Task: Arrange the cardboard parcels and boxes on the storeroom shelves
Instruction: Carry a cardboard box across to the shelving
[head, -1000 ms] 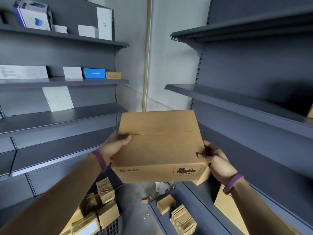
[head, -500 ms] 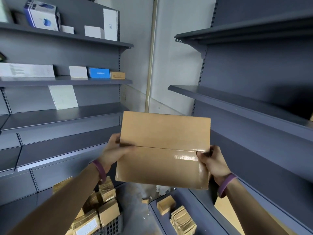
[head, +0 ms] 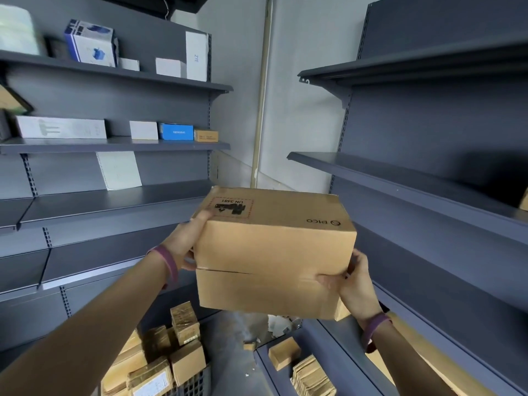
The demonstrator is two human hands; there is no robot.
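Gripping the box [head: 274,247] at both ends, left hand [head: 185,241] and right hand [head: 354,284] curled round its edges, we hold it in the air between the left shelves [head: 85,145] and the right shelf [head: 400,178], resting on neither. Small boxes [head: 175,131] already sit on the left; parcels [head: 183,324] fill the crate [head: 194,384] below, so we judge much remains.
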